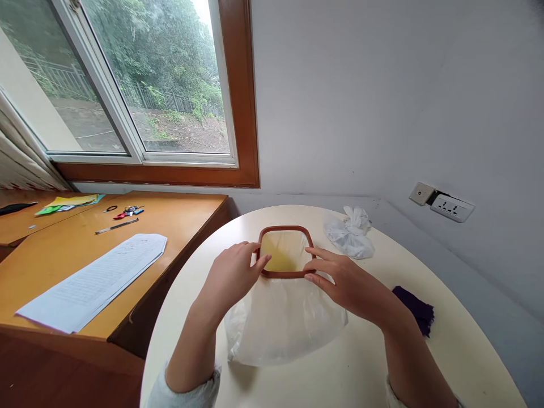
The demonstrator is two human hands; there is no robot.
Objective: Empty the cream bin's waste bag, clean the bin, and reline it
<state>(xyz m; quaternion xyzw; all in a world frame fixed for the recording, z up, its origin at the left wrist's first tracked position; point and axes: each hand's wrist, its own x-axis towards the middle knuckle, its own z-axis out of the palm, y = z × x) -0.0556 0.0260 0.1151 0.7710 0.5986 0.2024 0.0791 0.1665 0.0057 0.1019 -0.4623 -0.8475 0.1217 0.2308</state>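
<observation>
A reddish-brown rounded-square rim [285, 228] sits at the mouth of a translucent white plastic bag [287, 320]. The bag spreads below the rim toward me over the white table, hiding whatever lies beneath. Inside the rim, a yellow inner surface [278, 258] shows, partly filmed over by plastic. My left hand [233, 269] holds the rim's left side, thumb over the inner edge and fingers outside. On the right side, my right hand [340, 277] grips the rim with somewhat spread fingers, touching it near the front right corner.
On the round white table [187, 317] lie a knotted white plastic bag [351, 232] and a dark purple cloth [415, 309]. The wooden desk [187, 212] at left bears papers [102, 277], a pen [117, 226] and keys [128, 212]. A socket [453, 208] is on the wall.
</observation>
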